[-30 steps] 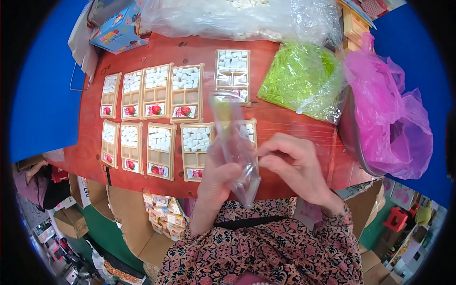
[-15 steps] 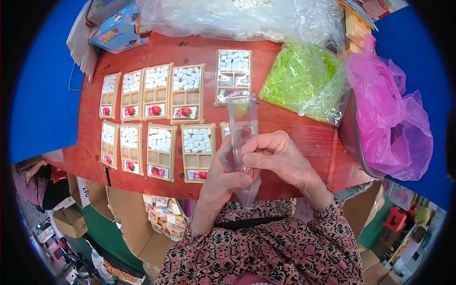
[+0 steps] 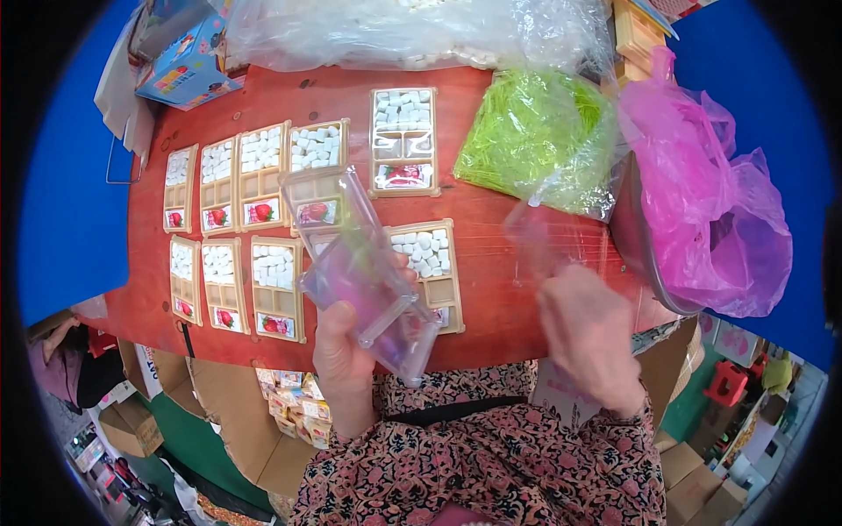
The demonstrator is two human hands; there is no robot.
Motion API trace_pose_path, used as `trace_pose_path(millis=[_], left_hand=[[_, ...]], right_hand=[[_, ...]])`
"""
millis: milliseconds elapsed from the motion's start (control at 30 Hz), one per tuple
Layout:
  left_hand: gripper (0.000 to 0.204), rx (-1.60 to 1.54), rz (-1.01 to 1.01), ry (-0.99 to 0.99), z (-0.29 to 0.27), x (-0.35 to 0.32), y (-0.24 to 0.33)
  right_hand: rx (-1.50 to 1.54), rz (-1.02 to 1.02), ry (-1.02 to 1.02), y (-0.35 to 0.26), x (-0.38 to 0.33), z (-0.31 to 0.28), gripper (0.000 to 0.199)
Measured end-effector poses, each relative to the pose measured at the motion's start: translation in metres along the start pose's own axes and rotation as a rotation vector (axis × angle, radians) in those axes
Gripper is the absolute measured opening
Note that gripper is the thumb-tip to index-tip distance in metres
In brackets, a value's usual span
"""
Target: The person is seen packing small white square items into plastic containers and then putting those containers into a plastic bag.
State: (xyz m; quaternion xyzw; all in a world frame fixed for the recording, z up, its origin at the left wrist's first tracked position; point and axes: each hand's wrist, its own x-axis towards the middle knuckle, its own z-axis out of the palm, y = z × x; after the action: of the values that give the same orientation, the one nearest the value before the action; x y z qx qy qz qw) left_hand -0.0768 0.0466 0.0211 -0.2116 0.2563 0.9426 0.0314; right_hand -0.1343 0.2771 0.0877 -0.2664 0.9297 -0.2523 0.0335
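Half a second back both hands met around the clear plastic case at the table's near edge; now they have parted, and the right hand [image 3: 586,337] has swung out toward four o'clock, blurred, with a thin clear film [image 3: 553,237] rising from its fingers, though how tightly they pinch it cannot be told. Left hand [image 3: 346,346] alone keeps the clear plastic case [image 3: 364,272], fingers wrapped around its lower part, the case tilted with its top toward eleven o'clock, just left of the picture's centre and over the red table [image 3: 491,202]. Beneath and beside it lie beige trays [image 3: 276,285] of white cubes with strawberry labels in two rows, from nine o'clock to the centre. At one o'clock sits a bag of green shreds [image 3: 535,140], at three o'clock a pink plastic bag [image 3: 702,210], at twelve o'clock a large clear bag [image 3: 395,31], and at eleven o'clock a blue box [image 3: 189,70]
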Motion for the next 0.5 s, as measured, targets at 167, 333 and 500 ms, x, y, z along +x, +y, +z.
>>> trace_pose_path(millis=[167, 333, 500], left_hand=[[0.081, 0.004, -0.081, -0.027, 0.002, 0.000, -0.009], [0.084, 0.153, -0.138, -0.082, 0.003, 0.000, -0.018], [0.085, 0.189, -0.119, -0.065, 0.026, 0.002, -0.018]], right_hand=[[-0.127, -0.056, -0.081, 0.005, 0.000, 0.057, 0.018], [0.121, -0.005, -0.024, -0.009, 0.008, 0.048, 0.009], [0.747, 0.032, 0.019, -0.027, 0.018, 0.039, 0.010]])
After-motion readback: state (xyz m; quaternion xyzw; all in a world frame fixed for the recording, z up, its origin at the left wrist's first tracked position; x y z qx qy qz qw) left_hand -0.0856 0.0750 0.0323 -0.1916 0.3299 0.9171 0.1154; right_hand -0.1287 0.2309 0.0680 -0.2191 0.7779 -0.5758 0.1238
